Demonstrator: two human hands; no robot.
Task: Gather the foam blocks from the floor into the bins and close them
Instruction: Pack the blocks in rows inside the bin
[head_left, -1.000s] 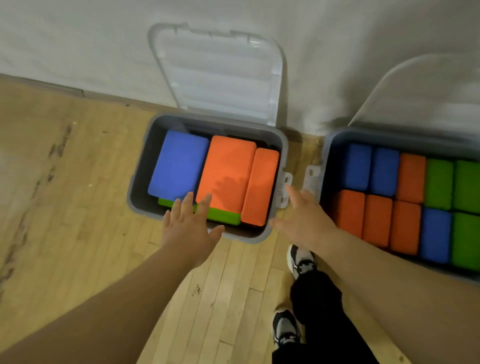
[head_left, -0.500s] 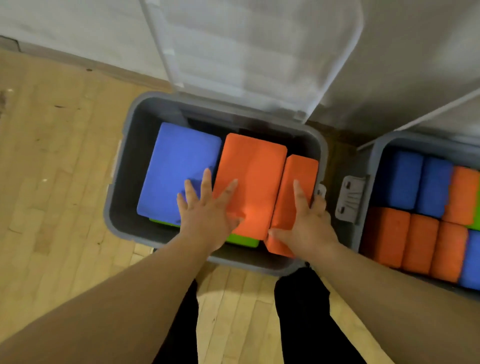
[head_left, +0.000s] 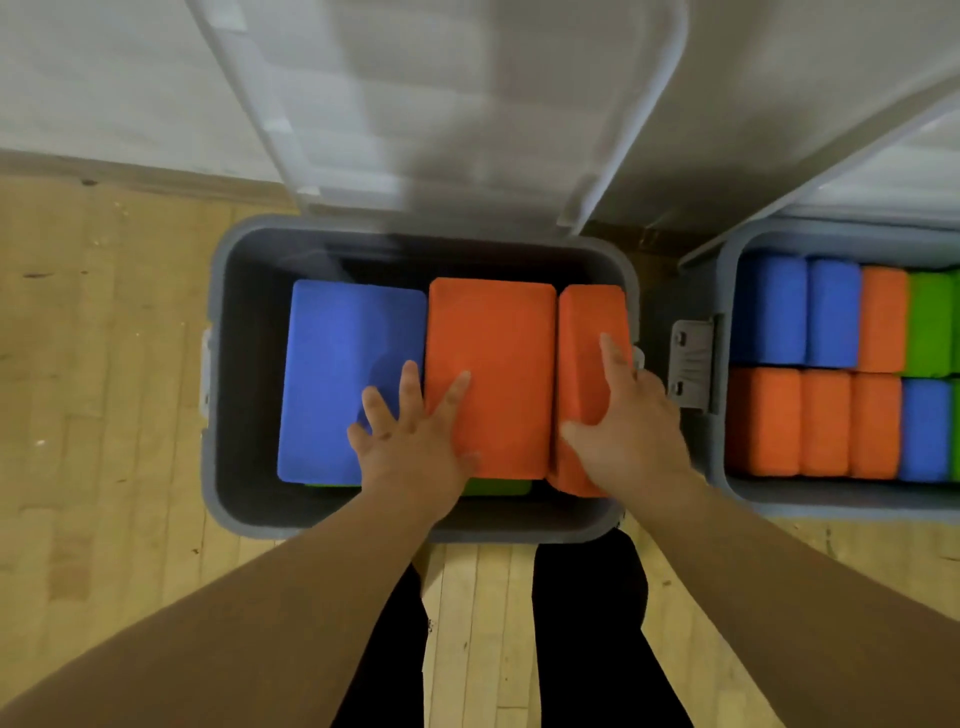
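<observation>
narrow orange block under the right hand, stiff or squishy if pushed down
Probably light and slightly squishy: the narrow orange block has soft rounded foam edges. It looks wedged between the wide orange block and the bin wall, so the right hand pressing it likely meets friction.

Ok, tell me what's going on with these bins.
A person bends over the left bin. The left hand lies flat across the blue block and the wide orange block. The right hand spans the narrow orange block; whether it presses or grips is unclear. A green block peeks out beneath. The lid is open. The right bin, also open, is packed with blocks.
</observation>
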